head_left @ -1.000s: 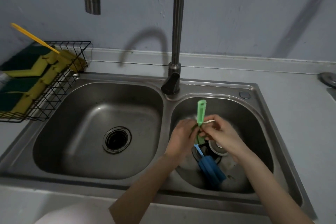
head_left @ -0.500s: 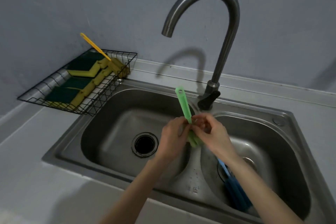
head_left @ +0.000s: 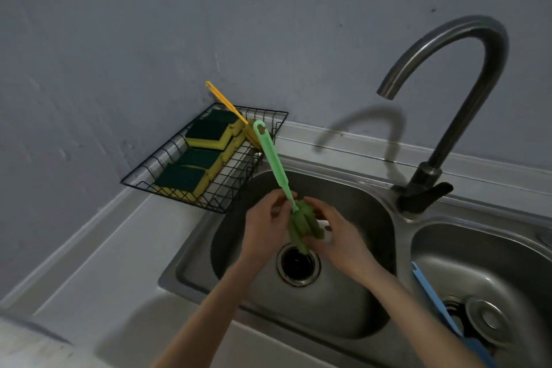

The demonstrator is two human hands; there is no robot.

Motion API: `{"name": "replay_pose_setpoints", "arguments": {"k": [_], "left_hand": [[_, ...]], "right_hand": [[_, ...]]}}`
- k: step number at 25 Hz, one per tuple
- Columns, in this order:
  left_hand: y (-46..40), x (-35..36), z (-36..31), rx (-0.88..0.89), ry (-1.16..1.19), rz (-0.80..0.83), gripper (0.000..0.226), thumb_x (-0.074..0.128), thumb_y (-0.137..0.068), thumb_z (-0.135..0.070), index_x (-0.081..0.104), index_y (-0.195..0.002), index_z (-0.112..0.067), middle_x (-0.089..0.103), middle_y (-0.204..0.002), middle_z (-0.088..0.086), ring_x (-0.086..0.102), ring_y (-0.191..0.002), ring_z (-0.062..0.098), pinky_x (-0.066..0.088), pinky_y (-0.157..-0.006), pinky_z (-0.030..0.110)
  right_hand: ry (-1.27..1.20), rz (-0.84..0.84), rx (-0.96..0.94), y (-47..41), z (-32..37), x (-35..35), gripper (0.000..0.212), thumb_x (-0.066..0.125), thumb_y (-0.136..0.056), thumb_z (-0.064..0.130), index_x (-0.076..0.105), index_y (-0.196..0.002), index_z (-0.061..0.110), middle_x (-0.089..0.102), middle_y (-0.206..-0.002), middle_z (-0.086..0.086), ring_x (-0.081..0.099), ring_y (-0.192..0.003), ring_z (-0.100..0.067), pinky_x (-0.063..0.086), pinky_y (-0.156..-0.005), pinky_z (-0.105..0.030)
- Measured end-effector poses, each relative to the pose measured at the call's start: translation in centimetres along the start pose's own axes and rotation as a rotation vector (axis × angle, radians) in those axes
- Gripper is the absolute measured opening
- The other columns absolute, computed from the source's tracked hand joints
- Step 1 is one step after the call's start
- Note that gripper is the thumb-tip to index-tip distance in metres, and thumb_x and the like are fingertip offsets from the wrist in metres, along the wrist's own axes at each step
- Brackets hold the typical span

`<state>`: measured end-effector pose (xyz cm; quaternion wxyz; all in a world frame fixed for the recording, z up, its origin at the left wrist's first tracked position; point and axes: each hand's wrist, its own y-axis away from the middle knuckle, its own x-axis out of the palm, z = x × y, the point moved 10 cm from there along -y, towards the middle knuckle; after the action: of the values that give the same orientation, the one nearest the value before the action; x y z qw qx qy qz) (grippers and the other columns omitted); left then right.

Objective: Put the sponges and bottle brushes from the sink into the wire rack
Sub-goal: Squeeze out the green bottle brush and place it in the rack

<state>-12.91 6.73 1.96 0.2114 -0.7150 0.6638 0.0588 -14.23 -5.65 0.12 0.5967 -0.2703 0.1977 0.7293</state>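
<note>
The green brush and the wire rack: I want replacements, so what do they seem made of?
Green brush: the handle looks like smooth matte moulded plastic with a hanging hole; the head seems to be soft sponge strips, bunched between both hands. Wire rack: thin metal wire, seemingly coated matte black, crossing in an open grid.

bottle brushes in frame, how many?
3. Green brush held in both hands over the left basin; yellow brush leaning in the wire rack; blue brush lying in the right basin. The sponges may hide more.
</note>
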Motion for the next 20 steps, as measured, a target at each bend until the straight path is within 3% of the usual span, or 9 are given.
{"name": "replay_pose_setpoints", "arguments": {"k": [4,9,12,17,20], "left_hand": [[-2.7,-4.3,0.3,0.076,-0.068,0.013,0.022,0.049,-0.09,-0.008,0.062,-0.107,-0.007,0.061,-0.098,-0.007,0.054,-0.08,-0.01,0.04,-0.069,-0.006],[-7.2,-9.6,-0.2,0.156,-0.118,-0.01,0.022,0.05,-0.09,-0.009,0.063,-0.107,-0.004,0.062,-0.095,-0.004,0.056,-0.084,0.004,0.04,-0.066,-0.007],[-10.2,-12.5,-0.3,0.162,-0.125,-0.058,0.021,0.049,-0.09,-0.011,0.064,-0.105,-0.004,0.06,-0.091,-0.005,0.055,-0.08,0.005,0.039,-0.064,-0.005],[-15.4,-15.0,-0.7,0.196,-0.175,-0.086,0.018,0.052,-0.088,-0.012,0.066,-0.098,-0.005,0.06,-0.084,-0.005,0.054,-0.069,-0.003,0.036,-0.06,-0.006],[-18.5,-15.3,1.6,0.099,-0.144,-0.118,0.018,0.052,-0.087,-0.012,0.065,-0.096,-0.003,0.066,-0.085,0.005,0.059,-0.078,0.014,0.038,-0.063,0.009]], "right_hand": [[0.018,-0.056,-0.003,-3.2,1.9,2.5,0.063,0.069,-0.077,0.011,0.042,-0.133,0.016,0.057,-0.128,-0.005,0.053,-0.116,-0.014,0.032,-0.087,-0.007],[0.007,-0.154,-0.032,-7.9,5.4,3.5,0.054,0.069,-0.075,0.008,0.052,-0.125,0.013,0.062,-0.121,-0.007,0.059,-0.11,-0.02,0.044,-0.09,-0.022],[-0.008,-0.223,-0.052,-10.8,7.9,3.6,0.047,0.065,-0.078,0.008,0.054,-0.123,0.013,0.065,-0.118,-0.007,0.062,-0.107,-0.02,0.047,-0.089,-0.022],[0.059,-0.248,-0.085,-16.1,11.1,3.4,0.046,0.061,-0.078,0.008,0.053,-0.124,0.009,0.063,-0.121,-0.012,0.061,-0.108,-0.026,0.049,-0.097,-0.039],[0.222,-0.227,-0.053,-20.2,11.2,3.7,0.047,0.058,-0.078,0.009,0.051,-0.124,0.009,0.061,-0.121,-0.014,0.058,-0.109,-0.029,0.047,-0.094,-0.035]]}}
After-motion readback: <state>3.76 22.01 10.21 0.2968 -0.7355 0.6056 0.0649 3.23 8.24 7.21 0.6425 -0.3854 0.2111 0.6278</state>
